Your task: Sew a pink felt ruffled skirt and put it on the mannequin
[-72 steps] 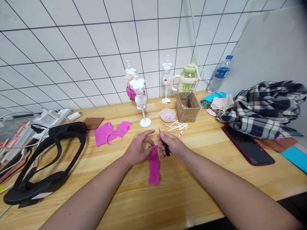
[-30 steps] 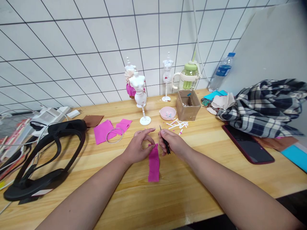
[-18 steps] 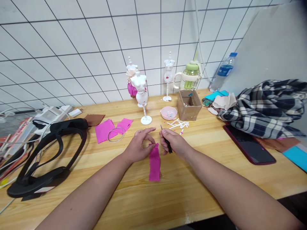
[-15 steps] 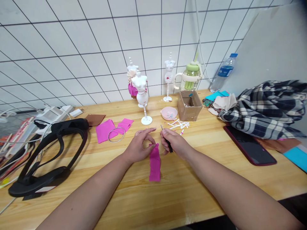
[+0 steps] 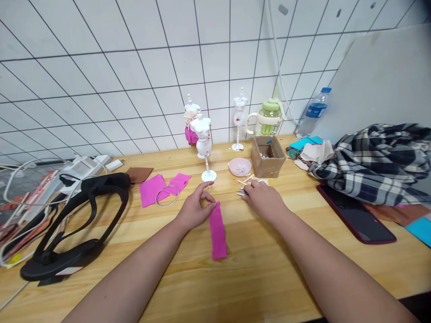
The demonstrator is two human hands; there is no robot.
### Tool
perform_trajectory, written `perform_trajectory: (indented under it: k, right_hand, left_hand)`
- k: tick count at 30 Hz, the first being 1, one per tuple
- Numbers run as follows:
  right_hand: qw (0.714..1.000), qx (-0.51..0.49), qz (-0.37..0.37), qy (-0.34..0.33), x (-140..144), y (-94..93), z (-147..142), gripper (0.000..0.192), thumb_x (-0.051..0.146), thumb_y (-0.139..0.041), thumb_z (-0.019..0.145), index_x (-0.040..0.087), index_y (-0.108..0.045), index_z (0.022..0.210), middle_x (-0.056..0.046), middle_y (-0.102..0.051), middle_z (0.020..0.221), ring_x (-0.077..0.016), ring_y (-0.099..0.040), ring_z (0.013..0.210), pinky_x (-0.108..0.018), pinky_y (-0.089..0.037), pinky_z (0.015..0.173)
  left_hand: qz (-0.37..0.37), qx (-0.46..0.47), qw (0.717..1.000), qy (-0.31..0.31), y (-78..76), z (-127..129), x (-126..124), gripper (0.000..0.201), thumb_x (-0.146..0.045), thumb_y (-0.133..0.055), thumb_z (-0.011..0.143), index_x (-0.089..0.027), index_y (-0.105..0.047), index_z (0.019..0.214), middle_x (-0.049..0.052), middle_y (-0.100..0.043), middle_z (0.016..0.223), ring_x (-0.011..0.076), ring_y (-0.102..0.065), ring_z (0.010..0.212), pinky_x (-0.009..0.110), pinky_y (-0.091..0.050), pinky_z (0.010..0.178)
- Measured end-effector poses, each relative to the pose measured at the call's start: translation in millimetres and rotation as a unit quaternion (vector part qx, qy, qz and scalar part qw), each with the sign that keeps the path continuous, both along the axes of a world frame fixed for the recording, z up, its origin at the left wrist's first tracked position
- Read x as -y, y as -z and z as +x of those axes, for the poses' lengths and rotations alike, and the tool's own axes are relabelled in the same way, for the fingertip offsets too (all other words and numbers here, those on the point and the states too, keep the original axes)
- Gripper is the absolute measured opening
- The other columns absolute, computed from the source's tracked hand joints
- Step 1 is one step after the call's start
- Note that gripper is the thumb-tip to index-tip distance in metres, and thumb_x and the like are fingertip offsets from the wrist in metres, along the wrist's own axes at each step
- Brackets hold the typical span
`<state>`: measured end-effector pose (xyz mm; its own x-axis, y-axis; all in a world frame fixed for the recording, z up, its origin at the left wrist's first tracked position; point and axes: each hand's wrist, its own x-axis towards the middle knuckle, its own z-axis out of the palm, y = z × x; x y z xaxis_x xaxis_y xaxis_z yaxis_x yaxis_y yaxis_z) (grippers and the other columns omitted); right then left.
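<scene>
Two containers: pink bowl (image 5: 239, 166) of beads, cardboard box (image 5: 267, 157)

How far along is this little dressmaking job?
One mannequin at the back already wears pink cloth. The nearer mannequin is bare. In hand: the left hand pinches the top of a pink strip, while the right hand is at the paper scraps. Other pink pieces lie unused.

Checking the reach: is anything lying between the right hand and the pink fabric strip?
Nothing visible: bare wood lies between the right hand and the pink fabric strip. The left hand already touches the strip's top end.
</scene>
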<state>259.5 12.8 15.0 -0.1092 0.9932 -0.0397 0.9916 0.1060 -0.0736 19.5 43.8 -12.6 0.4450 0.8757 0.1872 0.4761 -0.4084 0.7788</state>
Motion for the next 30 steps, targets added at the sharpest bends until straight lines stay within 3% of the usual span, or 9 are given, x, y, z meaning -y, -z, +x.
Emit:
perform_trajectory:
  k: [3,7,11,17,23,30]
  right_hand:
    - [0.999,0.030,0.011,-0.005,3,-0.8,1,0.028,0.031,-0.058,0.091,0.019,-0.063,0.116,-0.014,-0.062,0.115,-0.0310,-0.055,0.113,-0.043,-0.042,0.088]
    - [0.996,-0.023,0.055,-0.066,2,-2.5,-1,0.045,0.030,-0.065,0.085,0.022,-0.056,0.129,-0.011,-0.063,0.118,-0.0278,-0.053,0.115,-0.039,-0.040,0.093]
    - [0.992,-0.044,0.048,-0.108,-3,-1.1,-2,0.019,0.028,-0.060,0.089,0.023,-0.067,0.105,-0.007,-0.068,0.105,-0.0229,-0.058,0.105,-0.031,-0.042,0.082]
    - [0.997,-0.020,0.037,-0.064,-7,5.8,-7,0.018,0.031,-0.052,0.092,0.024,-0.069,0.096,-0.005,-0.071,0.097,-0.0222,-0.064,0.091,-0.029,-0.039,0.066]
    - [0.999,-0.019,0.025,-0.034,-13,11.4,-9,0.025,0.026,-0.043,0.095,0.019,-0.067,0.094,-0.010,-0.070,0.098,-0.0226,-0.066,0.084,-0.029,-0.035,0.062]
    - [0.982,-0.189,-0.001,0.023,-24,23.0,9,0.016,0.025,-0.048,0.093,0.022,-0.064,0.090,-0.003,-0.070,0.098,-0.0170,-0.062,0.088,-0.026,-0.035,0.066]
  left_hand:
    - [-0.018,0.004,1.000,-0.003,1.9,0,-1,0.062,-0.022,-0.062,0.082,-0.023,-0.036,0.138,-0.002,-0.069,0.082,0.0155,-0.067,0.084,0.030,-0.046,0.088]
    - [-0.030,-0.010,1.000,0.003,2.5,2,-2,0.063,-0.022,-0.062,0.081,-0.023,-0.037,0.139,-0.002,-0.070,0.083,0.0154,-0.068,0.083,0.029,-0.047,0.084]
    - [-0.035,0.000,0.999,0.009,2.9,2,-3,0.063,-0.021,-0.062,0.080,-0.024,-0.038,0.139,-0.002,-0.070,0.082,0.0151,-0.068,0.081,0.028,-0.047,0.083]
    - [-0.050,-0.003,0.999,0.018,2.4,3,-4,0.064,-0.020,-0.063,0.080,-0.023,-0.038,0.139,-0.002,-0.070,0.083,0.0153,-0.068,0.082,0.028,-0.047,0.084]
    - [-0.063,0.003,0.998,0.030,5.2,3,-7,0.064,-0.022,-0.062,0.081,-0.023,-0.036,0.140,-0.001,-0.069,0.083,0.0157,-0.068,0.083,0.030,-0.047,0.085]
    - [-0.069,0.016,0.997,0.036,7.4,3,-8,0.064,-0.021,-0.062,0.081,-0.023,-0.037,0.139,-0.002,-0.069,0.082,0.0156,-0.068,0.083,0.031,-0.047,0.087]
